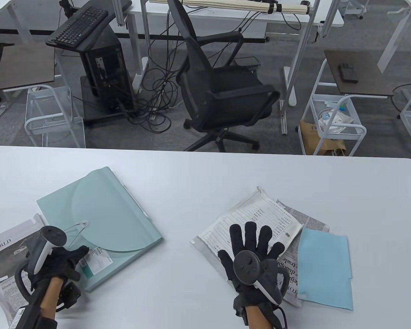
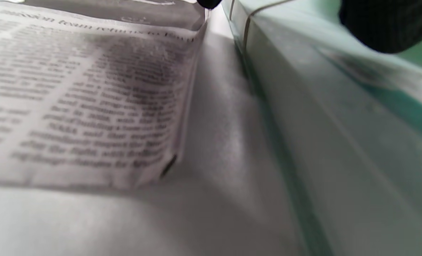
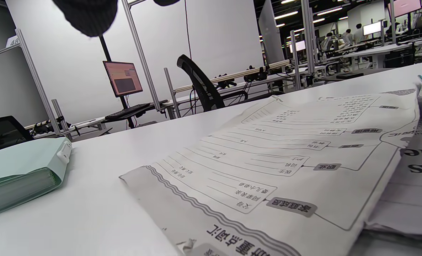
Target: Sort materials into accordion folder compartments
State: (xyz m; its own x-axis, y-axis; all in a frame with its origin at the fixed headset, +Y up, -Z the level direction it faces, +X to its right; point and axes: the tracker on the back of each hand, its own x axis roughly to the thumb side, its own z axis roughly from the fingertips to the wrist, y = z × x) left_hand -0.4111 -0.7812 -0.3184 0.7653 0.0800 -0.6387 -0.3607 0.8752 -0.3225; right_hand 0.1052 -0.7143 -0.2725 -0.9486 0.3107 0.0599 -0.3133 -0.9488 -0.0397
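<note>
Sorting looks like it's barely started, judging by how things lie: the green folder (image 1: 102, 222) sits flat on the white table (image 1: 205, 171) with its round flap down and the string wrapped on its button, so I'd say nothing can go in until that's undone. Left hand (image 1: 63, 262) is at the folder's near corner, fingers curled over the edge by the label, though I can't tell if it's really gripping or just resting there. Left of the folder, touching or tucked under its edge, lies a newspaper (image 1: 7, 260) with "WORLD" on it. Well off to the folder's right is the main pile: a printed form (image 1: 253, 216) on top, more newsprint (image 1: 308, 219) under it, and a blue sheet (image 1: 325, 267) on the far side. Right hand (image 1: 257, 253) is spread flat, fingers fanned on the form, holding nothing. So basically everything's left: open the folder, spread the pockets, file each piece. Nothing on the table really blocks the way between pile and folder; the office chair (image 1: 219, 89) and carts (image 1: 332, 123) are all beyond the table.
</note>
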